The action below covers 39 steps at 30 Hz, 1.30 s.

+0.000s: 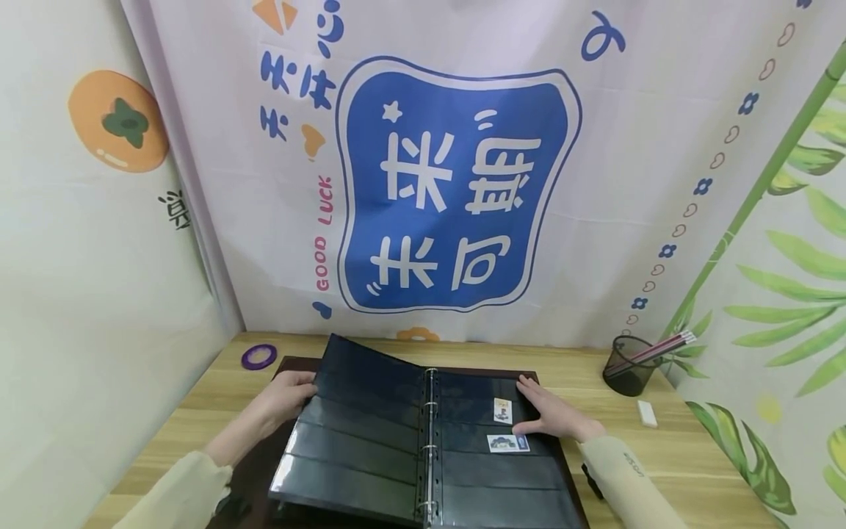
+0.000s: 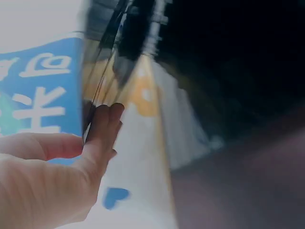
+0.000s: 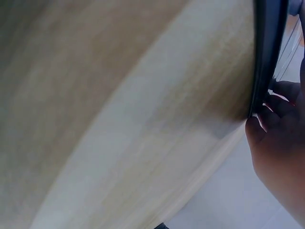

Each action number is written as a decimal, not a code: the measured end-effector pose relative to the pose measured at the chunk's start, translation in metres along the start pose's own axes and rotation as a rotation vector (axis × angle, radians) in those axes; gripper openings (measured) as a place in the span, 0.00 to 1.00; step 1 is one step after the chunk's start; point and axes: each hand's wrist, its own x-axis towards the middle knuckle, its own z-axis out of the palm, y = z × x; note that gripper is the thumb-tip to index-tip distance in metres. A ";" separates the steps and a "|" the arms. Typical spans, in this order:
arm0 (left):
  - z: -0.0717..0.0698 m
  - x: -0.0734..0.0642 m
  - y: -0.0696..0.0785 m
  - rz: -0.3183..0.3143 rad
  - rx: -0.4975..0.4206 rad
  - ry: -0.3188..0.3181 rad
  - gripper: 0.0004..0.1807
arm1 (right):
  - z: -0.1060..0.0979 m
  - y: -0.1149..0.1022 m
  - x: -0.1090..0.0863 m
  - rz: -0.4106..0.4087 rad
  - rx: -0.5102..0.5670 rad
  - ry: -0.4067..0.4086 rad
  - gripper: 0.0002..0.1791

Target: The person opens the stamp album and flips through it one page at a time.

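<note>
A ring-bound stamp album lies spread on the table, its black pocket pages on both sides of the metal rings (image 1: pixel 430 448). My left hand (image 1: pixel 287 400) pinches the outer edge of the left page (image 1: pixel 360 437), which is lifted and tilted. In the left wrist view, thumb and fingers of that hand (image 2: pixel 52 179) are on opposite sides of the page edge. My right hand (image 1: pixel 555 413) rests on the upper outer part of the right page (image 1: pixel 502 499), fingers spread. Beside its thumb are two stamps in the pockets, an upright one (image 1: pixel 502 411) and a wide one (image 1: pixel 505 443).
Behind the album's left side lies a purple ring (image 1: pixel 258 357). A black mesh cup (image 1: pixel 628 375) with several pencils (image 1: pixel 661 345) stands at the back right, a white eraser (image 1: pixel 647 414) in front of it. A printed cloth (image 1: pixel 456 323) hangs along the table's back edge.
</note>
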 end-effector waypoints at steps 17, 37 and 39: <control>0.013 0.000 -0.051 -0.029 0.420 0.294 0.27 | -0.001 -0.002 -0.001 0.016 0.023 0.003 0.57; 0.037 0.003 -0.071 0.179 0.841 0.307 0.28 | -0.005 0.011 -0.002 -0.029 -0.034 0.082 0.57; 0.038 0.003 -0.073 0.215 0.862 0.276 0.33 | -0.004 0.011 -0.002 -0.022 -0.030 0.079 0.59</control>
